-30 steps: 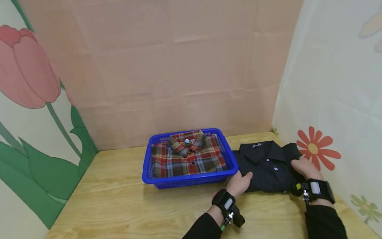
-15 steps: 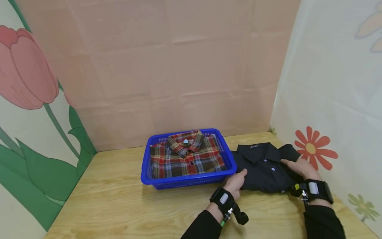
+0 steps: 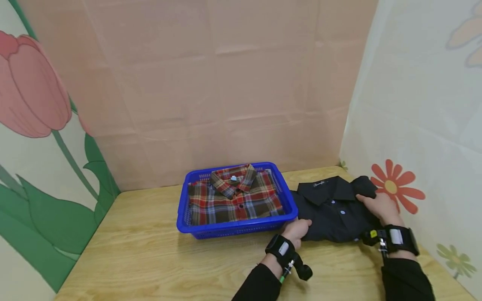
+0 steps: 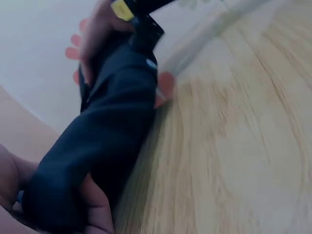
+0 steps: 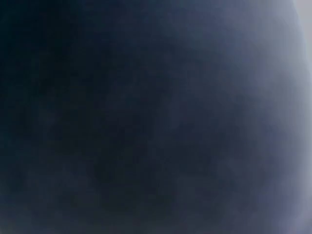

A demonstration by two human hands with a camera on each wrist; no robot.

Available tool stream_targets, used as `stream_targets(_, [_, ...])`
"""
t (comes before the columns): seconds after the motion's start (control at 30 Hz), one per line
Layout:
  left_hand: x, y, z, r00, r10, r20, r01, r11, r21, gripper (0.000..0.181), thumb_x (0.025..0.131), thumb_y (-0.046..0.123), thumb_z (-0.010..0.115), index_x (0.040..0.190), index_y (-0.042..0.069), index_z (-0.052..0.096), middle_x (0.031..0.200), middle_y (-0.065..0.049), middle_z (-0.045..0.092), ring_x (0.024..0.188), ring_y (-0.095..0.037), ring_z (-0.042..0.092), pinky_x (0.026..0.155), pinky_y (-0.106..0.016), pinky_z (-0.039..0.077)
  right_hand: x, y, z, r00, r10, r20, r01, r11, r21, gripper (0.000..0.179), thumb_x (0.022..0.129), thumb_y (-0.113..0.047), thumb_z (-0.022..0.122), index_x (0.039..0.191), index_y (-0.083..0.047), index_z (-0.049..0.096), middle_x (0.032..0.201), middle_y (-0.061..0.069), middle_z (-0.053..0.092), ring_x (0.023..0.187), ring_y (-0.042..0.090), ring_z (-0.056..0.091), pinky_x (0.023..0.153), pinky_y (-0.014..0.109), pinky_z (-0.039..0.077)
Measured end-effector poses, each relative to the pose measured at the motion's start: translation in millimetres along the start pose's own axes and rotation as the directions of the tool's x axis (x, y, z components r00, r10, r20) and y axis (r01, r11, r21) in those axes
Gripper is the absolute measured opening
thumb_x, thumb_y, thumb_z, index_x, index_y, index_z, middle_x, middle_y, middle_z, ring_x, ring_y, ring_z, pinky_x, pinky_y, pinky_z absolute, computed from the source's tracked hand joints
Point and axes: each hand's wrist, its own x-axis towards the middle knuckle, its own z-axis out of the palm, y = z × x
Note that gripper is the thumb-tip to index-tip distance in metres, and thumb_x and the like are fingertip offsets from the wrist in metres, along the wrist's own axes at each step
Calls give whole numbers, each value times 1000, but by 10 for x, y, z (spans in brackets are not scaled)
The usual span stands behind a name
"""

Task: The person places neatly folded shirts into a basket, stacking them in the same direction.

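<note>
A folded black shirt [image 3: 327, 217] with a collar and pale buttons lies on the right of the table, beside the blue basket [image 3: 233, 228]. My left hand [image 3: 296, 230] grips its near left edge; in the left wrist view the thumb and fingers [image 4: 97, 207] curl round the dark cloth [image 4: 105, 131]. At the shirt's right side my right hand [image 3: 382, 207] holds the edge, thumb on top and the other fingers hidden beneath. Dark blurred cloth [image 5: 146, 117] fills the right wrist view. A folded plaid shirt [image 3: 226, 207] lies inside the basket, collar toward the back.
The wooden table [image 3: 143, 251] meets a brown-papered back wall [image 3: 211, 92]. Close by my right hand stands a white side wall [image 3: 421, 117] with a printed red flower [image 3: 391, 186]. A wall with a large tulip [image 3: 35, 85] borders the left.
Both hands have shifted slightly on the black shirt; my left thumb now lies lower along its edge. The shirt's right shoulder has risen a little since half a second ago. The basket stays put.
</note>
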Motion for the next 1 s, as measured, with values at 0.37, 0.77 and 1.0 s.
stream_targets(0.37, [-11, 63, 53, 945, 240, 224, -265, 960, 88, 69, 82, -11, 46, 139, 28, 46, 139, 9, 47, 123, -12, 42, 106, -39, 35, -31, -93, -51, 991, -48, -127, 54, 998, 44, 85, 92, -55, 45, 123, 23, 40, 120, 49, 40, 100, 57, 45, 80, 63, 43])
stream_targets(0.77, [-169, 348, 103, 913, 352, 208, -386, 910, 154, 59, 93, 9, 53, 142, 36, 36, 141, 9, 45, 124, -10, 40, 105, -43, 37, -78, -227, -128, 964, -102, -246, 147, 974, 173, 78, 91, -57, 46, 111, 18, 51, 85, 30, 52, 75, 40, 53, 53, 46, 48])
stream_targets(1.0, [-260, 534, 95, 920, 354, 165, -369, 927, 63, 66, 88, 9, 62, 144, 28, 32, 139, 6, 46, 121, -11, 43, 103, -41, 39, -132, -300, -163, 961, -107, -254, 167, 959, 227, 67, 89, -62, 45, 90, 5, 52, 57, 7, 41, 47, 24, 50, 37, 35, 40])
